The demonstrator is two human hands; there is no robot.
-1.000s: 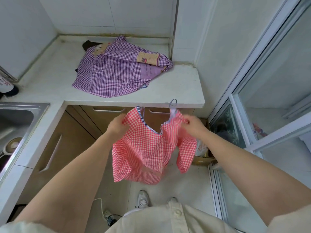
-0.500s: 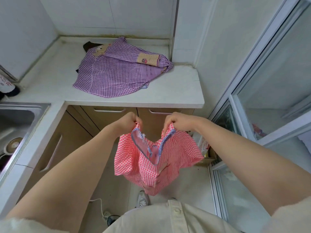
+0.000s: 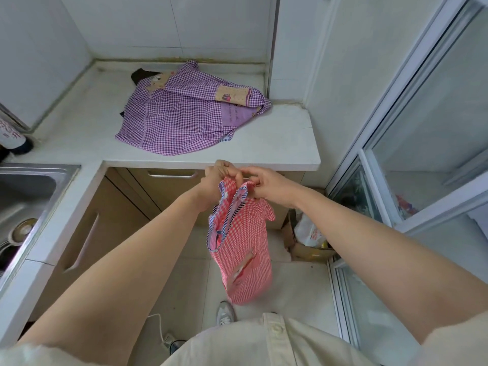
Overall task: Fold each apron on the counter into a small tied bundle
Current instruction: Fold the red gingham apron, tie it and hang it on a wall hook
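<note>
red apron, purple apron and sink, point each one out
red apron (image 3: 245,247), head view, on its hanging checked front
purple apron (image 3: 179,120), head view, on its flat checked middle
sink (image 3: 39,169), head view, on its steel rim

A red-and-white checked apron (image 3: 245,249) hangs in the air just below the middle of the view, toward 6 o'clock. It is doubled lengthwise into a narrow drooping strip. Blue-and-white striped edging shows along its 10 o'clock side, and a small patch sits on its lower front. The left hand (image 3: 216,180) and right hand (image 3: 272,187) pinch its top edges together. A purple-and-white checked apron (image 3: 179,120) lies loosely spread on the white counter (image 3: 277,143) at 12 o'clock, with beige patches and a plain lilac panel toward its 3 o'clock side.
</note>
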